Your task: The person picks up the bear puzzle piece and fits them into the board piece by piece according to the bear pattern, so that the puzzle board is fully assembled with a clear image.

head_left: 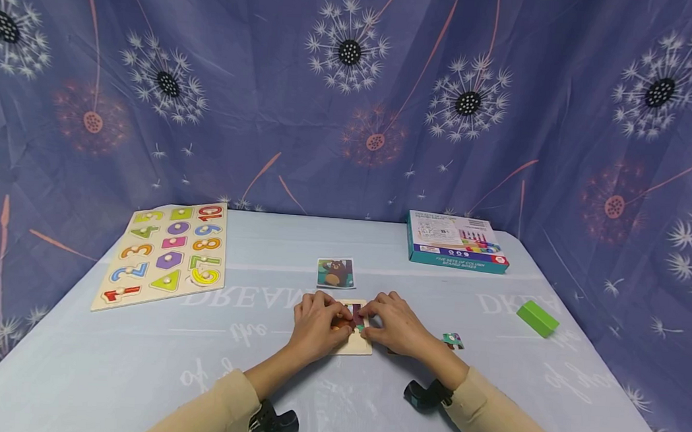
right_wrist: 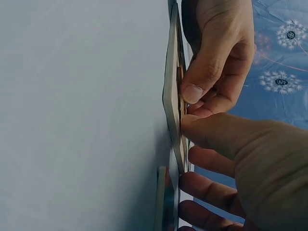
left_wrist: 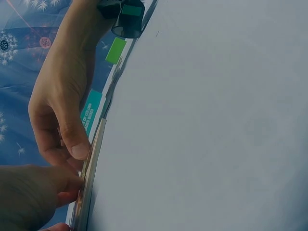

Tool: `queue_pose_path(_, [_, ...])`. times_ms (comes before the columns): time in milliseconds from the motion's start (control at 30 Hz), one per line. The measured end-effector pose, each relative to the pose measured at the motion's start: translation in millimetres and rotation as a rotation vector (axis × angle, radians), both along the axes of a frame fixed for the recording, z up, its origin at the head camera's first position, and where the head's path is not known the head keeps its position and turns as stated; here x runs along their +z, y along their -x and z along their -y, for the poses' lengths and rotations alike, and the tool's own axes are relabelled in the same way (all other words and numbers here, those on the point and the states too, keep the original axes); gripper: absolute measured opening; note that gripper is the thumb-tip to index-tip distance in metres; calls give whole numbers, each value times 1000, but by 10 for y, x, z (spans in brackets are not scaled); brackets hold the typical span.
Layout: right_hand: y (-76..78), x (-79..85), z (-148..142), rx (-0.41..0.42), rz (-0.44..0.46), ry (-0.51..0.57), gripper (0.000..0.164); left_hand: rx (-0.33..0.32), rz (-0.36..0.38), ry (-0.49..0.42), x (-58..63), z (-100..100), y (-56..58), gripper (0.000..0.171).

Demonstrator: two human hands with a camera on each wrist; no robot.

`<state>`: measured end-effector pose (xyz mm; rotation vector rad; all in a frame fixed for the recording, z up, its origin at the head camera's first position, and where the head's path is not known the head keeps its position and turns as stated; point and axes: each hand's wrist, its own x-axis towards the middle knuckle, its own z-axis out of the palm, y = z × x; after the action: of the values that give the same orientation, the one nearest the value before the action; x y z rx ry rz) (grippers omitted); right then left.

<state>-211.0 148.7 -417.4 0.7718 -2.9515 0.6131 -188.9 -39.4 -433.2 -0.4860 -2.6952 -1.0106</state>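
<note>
A small wooden jigsaw board (head_left: pixel 354 349) lies on the table, its lower part bare wood and its upper part covered by coloured pieces. My left hand (head_left: pixel 318 326) bends over the board's left side, thumb and index finger pinching a puzzle piece, mostly hidden by the fingers. From the right, my right hand (head_left: pixel 397 326) pinches a maroon and teal puzzle piece (head_left: pixel 357 309) at the board's right edge. In the right wrist view both thumbs touch the thin pieces on the board (right_wrist: pixel 170 91). A loose puzzle piece (head_left: pixel 453 340) lies beside my right wrist.
Behind the board lies a bear picture card (head_left: pixel 335 275). A wooden number-and-shape board (head_left: pixel 167 258) is at the left. At the back right sits a flat boxed toy (head_left: pixel 457 242), with a green block (head_left: pixel 538 319) nearer the right edge. A dandelion-print curtain surrounds the table.
</note>
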Motion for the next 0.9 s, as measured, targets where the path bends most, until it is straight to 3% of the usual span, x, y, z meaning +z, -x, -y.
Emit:
queue_pose_path(400, [4, -6, 4, -13, 6, 15, 17, 8, -7, 10, -17, -6, 2, 10])
queue_pose_path(900, [22, -32, 18, -6, -11, 1, 15, 13, -13, 26, -42, -8, 2, 11])
